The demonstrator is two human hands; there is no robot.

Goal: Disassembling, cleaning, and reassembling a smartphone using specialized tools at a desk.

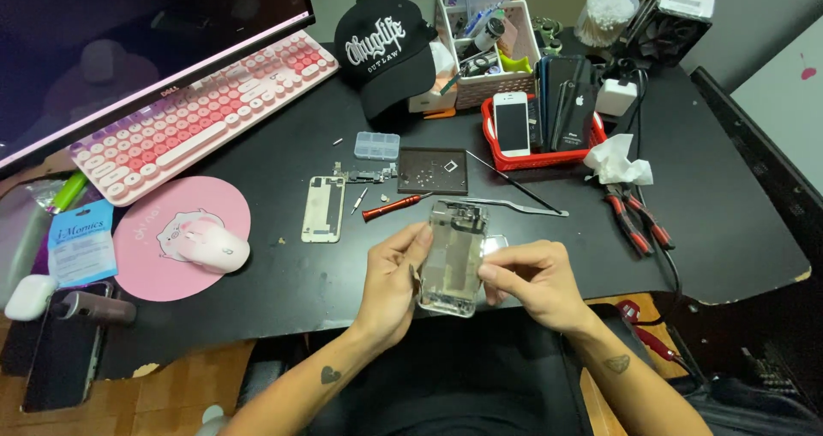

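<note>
Both hands hold an opened phone housing (454,256), silver, above the near edge of the black desk (283,282). My left hand (393,283) grips its left side with the thumb and fingers. Its right side is pinched by my right hand (531,282). A detached phone back panel (323,209) lies on the desk to the left. Close to it are a red-handled screwdriver (390,207), small loose parts (364,176), a dark parts mat (433,171) and a clear small-parts box (377,145). Metal tweezers (514,204) lie just beyond the housing.
A red tray (538,158) with several phones stands at the back right, beside a crumpled tissue (619,163) and red-handled pliers (634,217). A pink keyboard (197,110), monitor (129,50), pink mouse (214,252) on a pink pad, black cap (386,50) and white basket (484,50) fill the rest.
</note>
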